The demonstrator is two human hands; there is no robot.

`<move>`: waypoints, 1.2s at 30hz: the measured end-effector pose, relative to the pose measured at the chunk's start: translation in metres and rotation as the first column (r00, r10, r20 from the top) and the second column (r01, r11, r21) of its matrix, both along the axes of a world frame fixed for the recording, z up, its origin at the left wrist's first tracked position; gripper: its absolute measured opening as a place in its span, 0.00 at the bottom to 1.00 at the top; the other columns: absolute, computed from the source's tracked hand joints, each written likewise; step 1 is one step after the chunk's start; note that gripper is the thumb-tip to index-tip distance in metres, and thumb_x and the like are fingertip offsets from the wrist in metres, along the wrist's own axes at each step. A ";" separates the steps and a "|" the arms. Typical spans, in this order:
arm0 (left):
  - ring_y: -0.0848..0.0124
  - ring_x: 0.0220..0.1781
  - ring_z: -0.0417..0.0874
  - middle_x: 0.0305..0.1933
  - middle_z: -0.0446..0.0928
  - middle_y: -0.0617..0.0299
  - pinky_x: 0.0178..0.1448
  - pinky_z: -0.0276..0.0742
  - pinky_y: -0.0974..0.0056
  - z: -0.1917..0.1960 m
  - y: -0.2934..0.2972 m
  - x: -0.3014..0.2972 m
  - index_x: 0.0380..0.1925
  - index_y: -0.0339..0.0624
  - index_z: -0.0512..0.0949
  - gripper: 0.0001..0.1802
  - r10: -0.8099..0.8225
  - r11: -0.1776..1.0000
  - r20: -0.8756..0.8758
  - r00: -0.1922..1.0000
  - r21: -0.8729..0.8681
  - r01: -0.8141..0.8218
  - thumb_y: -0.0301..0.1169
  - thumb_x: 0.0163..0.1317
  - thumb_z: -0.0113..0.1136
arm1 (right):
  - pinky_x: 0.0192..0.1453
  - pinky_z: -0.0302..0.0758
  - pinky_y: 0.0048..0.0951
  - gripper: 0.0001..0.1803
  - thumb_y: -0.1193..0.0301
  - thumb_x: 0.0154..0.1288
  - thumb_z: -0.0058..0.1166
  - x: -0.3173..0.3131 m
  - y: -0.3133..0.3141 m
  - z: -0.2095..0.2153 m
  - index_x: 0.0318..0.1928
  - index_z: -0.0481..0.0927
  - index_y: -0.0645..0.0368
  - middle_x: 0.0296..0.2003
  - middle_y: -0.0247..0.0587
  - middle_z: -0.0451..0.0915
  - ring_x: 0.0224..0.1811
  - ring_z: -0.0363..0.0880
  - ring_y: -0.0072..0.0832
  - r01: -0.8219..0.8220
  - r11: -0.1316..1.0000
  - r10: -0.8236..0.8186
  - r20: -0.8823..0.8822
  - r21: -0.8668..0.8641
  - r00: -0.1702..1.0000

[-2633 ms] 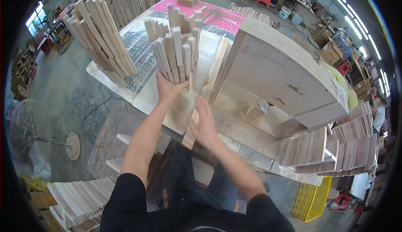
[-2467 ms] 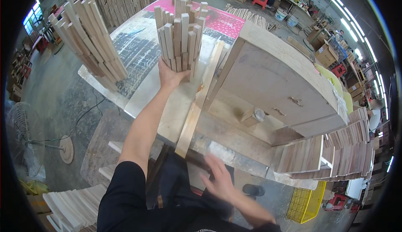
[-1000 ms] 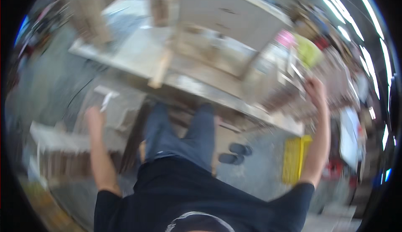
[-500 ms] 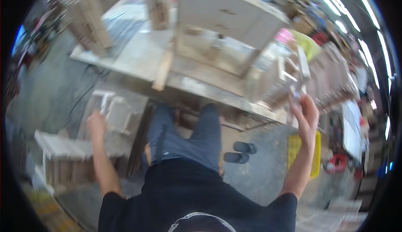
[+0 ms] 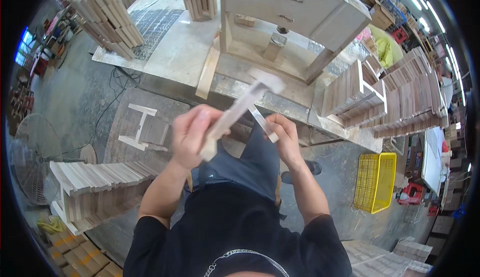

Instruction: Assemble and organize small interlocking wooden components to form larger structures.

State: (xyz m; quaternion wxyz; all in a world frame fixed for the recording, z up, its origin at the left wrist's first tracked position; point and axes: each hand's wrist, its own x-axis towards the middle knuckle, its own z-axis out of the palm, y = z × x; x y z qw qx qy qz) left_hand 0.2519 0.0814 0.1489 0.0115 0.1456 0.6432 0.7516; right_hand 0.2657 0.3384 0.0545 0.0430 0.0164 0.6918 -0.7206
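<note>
The left hand (image 5: pixel 194 136) grips a pale wooden slat (image 5: pixel 235 114). The right hand (image 5: pixel 286 138) pinches a thinner strip (image 5: pixel 262 123) beside it.

Count of the things around the workbench

Two hands are in view, the left hand (image 5: pixel 192 134) and the right hand (image 5: pixel 285 137), and each grips one wooden strip: a light strip (image 5: pixel 235 114) and a thinner strip (image 5: pixel 262 122), two in all. On the workbench (image 5: pixel 175 57) stands one cabinet (image 5: pixel 295 2) with two handles, and one loose plank (image 5: pixel 207 74) lies at its near edge. On the floor are one yellow crate (image 5: pixel 375 182) and one fan (image 5: pixel 30 162).
</note>
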 end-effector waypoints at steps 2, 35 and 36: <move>0.74 0.29 0.82 0.30 0.85 0.53 0.36 0.76 0.70 -0.027 0.020 -0.014 0.42 0.29 0.83 0.29 -0.077 0.995 0.138 0.987 0.079 0.066 0.43 0.82 0.37 | 0.35 0.68 0.21 0.12 0.68 0.71 0.52 -0.002 -0.006 0.006 0.39 0.81 0.65 0.27 0.34 0.79 0.30 0.76 0.18 0.016 0.995 -0.020 -0.039 -0.097 0.999; 0.70 0.19 0.75 0.20 0.79 0.55 0.27 0.69 0.68 -0.110 0.104 -0.080 0.28 0.33 0.80 0.40 -0.164 0.981 0.291 0.942 0.145 0.126 0.56 0.79 0.31 | 0.31 0.65 0.20 0.09 0.71 0.67 0.52 -0.021 0.020 -0.013 0.35 0.81 0.64 0.25 0.32 0.78 0.25 0.71 0.17 0.273 0.892 -0.283 0.024 -0.360 0.959; 0.70 0.18 0.76 0.20 0.79 0.55 0.26 0.69 0.68 -0.110 0.105 -0.085 0.27 0.33 0.80 0.40 -0.126 0.986 0.329 0.936 0.144 0.082 0.57 0.79 0.31 | 0.33 0.67 0.21 0.10 0.68 0.68 0.52 -0.028 0.017 -0.015 0.38 0.80 0.63 0.27 0.34 0.78 0.27 0.73 0.19 0.267 0.877 -0.282 0.020 -0.399 0.959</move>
